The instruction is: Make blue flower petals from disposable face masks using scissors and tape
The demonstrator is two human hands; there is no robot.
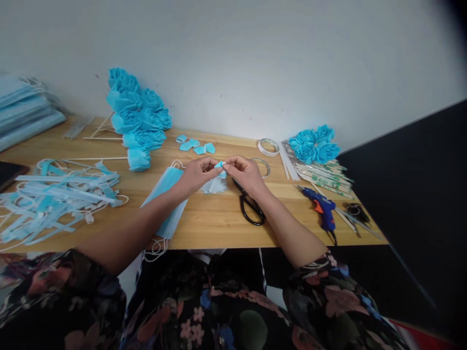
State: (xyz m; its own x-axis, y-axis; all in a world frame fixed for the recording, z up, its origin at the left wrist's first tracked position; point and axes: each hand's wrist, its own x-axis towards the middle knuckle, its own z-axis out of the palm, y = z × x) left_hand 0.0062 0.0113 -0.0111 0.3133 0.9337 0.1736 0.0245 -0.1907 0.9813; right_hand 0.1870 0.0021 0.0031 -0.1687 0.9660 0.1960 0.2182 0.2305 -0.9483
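Observation:
Between my two hands is a small blue piece of mask fabric (220, 166), pinched at its edges. My left hand (200, 172) has its fingers closed on the left side of it. On the other side, my right hand (245, 173) pinches it between thumb and fingers. Just below lie some pale white pieces (216, 185), partly hidden. Black-handled scissors (251, 209) rest under my right wrist, their blades mostly covered. Blue face masks (168, 209) lie beneath my left forearm. Beyond my hands are several cut blue petal-shaped pieces (193, 145).
Blue fabric flowers on sticks (138, 121) stand at the back left, above a heap of cut mask strips (62, 194). At right are a tape roll (268, 147), more blue flowers (314, 144), wrapped sticks (324, 176) and a blue glue gun (323, 206). A wall rises behind.

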